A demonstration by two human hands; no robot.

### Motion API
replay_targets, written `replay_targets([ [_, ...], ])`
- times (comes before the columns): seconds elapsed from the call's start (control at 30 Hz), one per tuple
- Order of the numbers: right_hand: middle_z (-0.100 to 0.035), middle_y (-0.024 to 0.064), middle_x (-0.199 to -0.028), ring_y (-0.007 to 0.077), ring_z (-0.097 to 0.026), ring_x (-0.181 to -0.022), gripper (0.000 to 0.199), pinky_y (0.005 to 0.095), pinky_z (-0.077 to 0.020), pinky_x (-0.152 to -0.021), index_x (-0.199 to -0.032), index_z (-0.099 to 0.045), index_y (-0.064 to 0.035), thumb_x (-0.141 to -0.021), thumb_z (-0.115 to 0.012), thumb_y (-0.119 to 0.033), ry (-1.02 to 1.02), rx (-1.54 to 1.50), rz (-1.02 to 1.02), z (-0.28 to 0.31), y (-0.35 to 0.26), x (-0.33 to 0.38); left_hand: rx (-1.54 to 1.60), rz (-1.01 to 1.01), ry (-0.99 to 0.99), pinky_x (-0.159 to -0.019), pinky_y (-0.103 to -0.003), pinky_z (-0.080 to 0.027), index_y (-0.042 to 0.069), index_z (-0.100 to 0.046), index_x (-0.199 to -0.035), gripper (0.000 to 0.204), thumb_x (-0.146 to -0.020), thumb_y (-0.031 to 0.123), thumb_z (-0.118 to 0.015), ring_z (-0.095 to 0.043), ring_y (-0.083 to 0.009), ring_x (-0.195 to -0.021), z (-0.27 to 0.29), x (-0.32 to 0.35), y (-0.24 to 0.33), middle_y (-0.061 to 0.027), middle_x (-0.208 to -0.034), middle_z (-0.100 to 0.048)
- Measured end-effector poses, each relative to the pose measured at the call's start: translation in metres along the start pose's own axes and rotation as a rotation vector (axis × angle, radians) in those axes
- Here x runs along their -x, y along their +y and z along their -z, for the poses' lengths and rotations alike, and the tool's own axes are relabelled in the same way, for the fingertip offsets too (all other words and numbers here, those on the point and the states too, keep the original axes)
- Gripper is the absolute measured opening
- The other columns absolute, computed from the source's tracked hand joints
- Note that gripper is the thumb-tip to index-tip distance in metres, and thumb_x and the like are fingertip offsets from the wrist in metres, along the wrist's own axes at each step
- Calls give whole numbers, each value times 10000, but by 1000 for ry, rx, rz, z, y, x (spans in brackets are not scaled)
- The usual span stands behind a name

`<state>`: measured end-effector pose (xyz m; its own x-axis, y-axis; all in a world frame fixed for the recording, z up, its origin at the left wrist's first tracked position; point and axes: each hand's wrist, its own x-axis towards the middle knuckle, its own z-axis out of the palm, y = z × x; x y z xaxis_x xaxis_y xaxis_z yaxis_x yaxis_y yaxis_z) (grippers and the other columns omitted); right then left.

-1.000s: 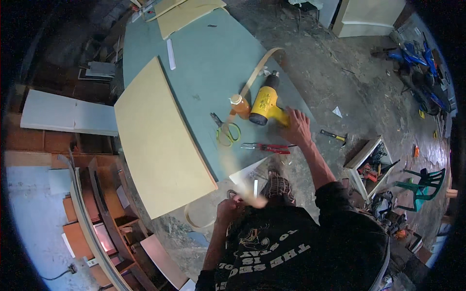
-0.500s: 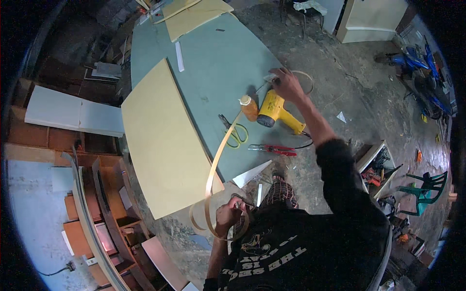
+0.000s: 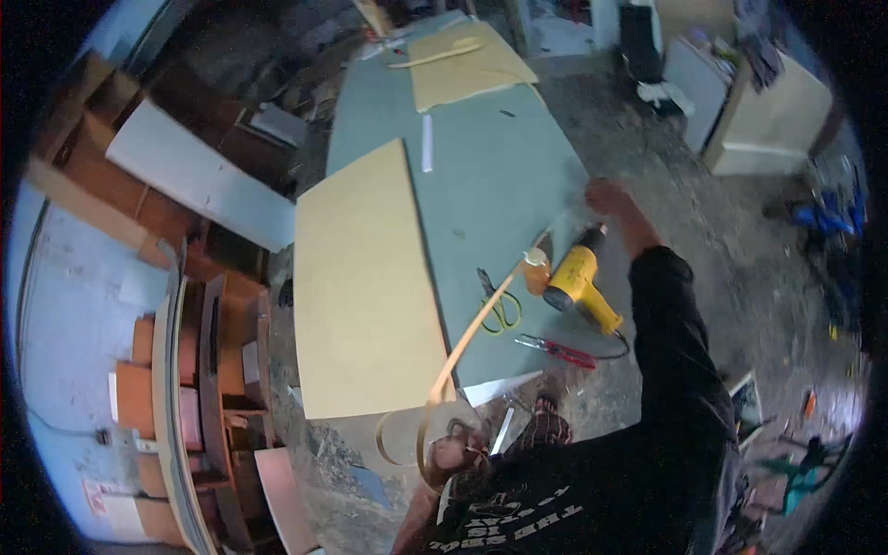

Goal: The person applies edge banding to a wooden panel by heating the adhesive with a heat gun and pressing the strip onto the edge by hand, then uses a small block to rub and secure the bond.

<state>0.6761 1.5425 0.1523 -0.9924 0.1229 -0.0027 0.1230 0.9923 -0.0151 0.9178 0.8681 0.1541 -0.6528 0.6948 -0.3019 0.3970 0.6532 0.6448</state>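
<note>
A long, thin beige edging strip (image 3: 474, 330) runs from a loose coil at my left hand, past the bottle, toward my right hand. My left hand (image 3: 460, 448), low by my body, is closed around the coiled part. Blurred at the table's right edge, my right hand (image 3: 608, 196) looks closed on the strip's far part. Just below it lies a yellow heat gun (image 3: 575, 277), beside an orange-brown bottle (image 3: 536, 275) with a pale top. Green-handled scissors (image 3: 500, 310) and a red-handled cutter (image 3: 558, 351) lie closer to me.
A big cream panel (image 3: 370, 296) covers the left of the blue-green table (image 3: 499, 176). Another cream sheet (image 3: 472, 69) lies at its far end, near a narrow white strip (image 3: 427, 143). Wooden shelving (image 3: 242, 356) stands at left, a green chair (image 3: 800, 481) at lower right.
My right hand has moved away from the bottle and heat gun, toward the table's right edge. The strip now stretches straighter. The whole view has shifted, with the table appearing lower and farther right.
</note>
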Motion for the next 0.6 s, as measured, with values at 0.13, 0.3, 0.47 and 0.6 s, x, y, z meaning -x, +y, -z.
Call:
replay_targets([
  [0.13, -653, 198, -1109, 393, -613, -1053, 293, 485, -497, -869, -1066, -665, -61, -867, -601, -267, 125, -1, -415, 113, 67, -4, -70, 99, -264, -805, -377, -545, 63, -591, -1201, 453, -870, 367, -649, -672, -276, -858, -3, -2, 1, -101, -1020, -688],
  [0.3, -645, 307, -1060, 452, -631, -985, 497, 520, -504, -839, -927, -659, 54, -901, -530, -425, 781, -230, -482, 355, 4, -79, -92, 112, -170, -811, -422, -535, 114, -576, -1239, 445, -845, 295, -674, -675, -334, -888, 16, 3, 28, -174, -974, -694],
  [0.47, -679, 204, -930, 360, -648, -915, 381, 456, -494, -799, -1074, -670, -57, -877, -603, -376, 1269, -452, 189, 611, -280, -126, -46, -28, 28, -783, -453, -543, 223, -534, -1279, 480, -817, 225, -665, -672, -367, -891, 62, 31, 33, -157, -1011, -690],
  [0.6, -681, 203, -851, 325, -651, -805, 364, 405, -495, -724, -1064, -666, -36, -883, -630, -349, 1345, -462, 627, 705, -493, -64, -94, -81, 291, -712, -445, -545, 223, -619, -1177, 391, -795, 274, -681, -687, -326, -811, 93, 74, 8, -140, -910, -698],
])
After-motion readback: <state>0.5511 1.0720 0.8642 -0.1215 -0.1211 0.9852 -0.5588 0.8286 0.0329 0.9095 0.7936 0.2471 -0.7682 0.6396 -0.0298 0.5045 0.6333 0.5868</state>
